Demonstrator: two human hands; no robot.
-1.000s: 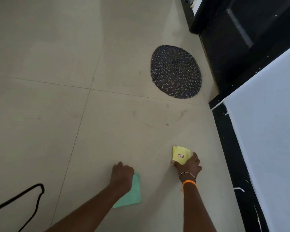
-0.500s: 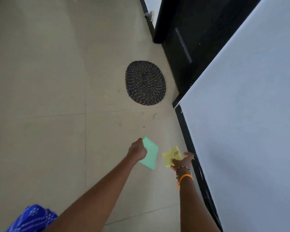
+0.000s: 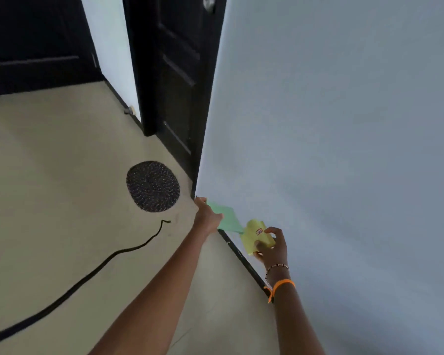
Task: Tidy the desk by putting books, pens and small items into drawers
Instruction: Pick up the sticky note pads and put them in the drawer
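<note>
**Inspector:** Landmark is the pale blue-grey painted wall (image 3: 344, 149). Largest first: the beige tiled floor (image 3: 49, 175) runs out from its foot; the black panelled door (image 3: 180, 73) stands just past its near corner; the round dark braided mat (image 3: 153, 186) lies on the floor near that corner; a black cable (image 3: 87, 278) trails across the floor, further from the wall.

**Clerk:** And the task items?

**Inspector:** Both held in the air, close against the wall's foot. The left hand (image 3: 207, 216) is closed on a thin mint-green paper sheet (image 3: 227, 219); the right hand (image 3: 272, 248) pinches a small yellow paper slip (image 3: 255, 234), thumb on its face.

**Clerk:** Handling?

**Inspector:** In my judgement, both are very light, limp and easily creased. Grip at an edge, firmly but flat; they would flutter if swung.

**Clerk:** Anything obscured?

**Inspector:** No counter or drawers in view. The red mark on the slip is unreadable. The left fingers are hidden behind the sheet.
</note>
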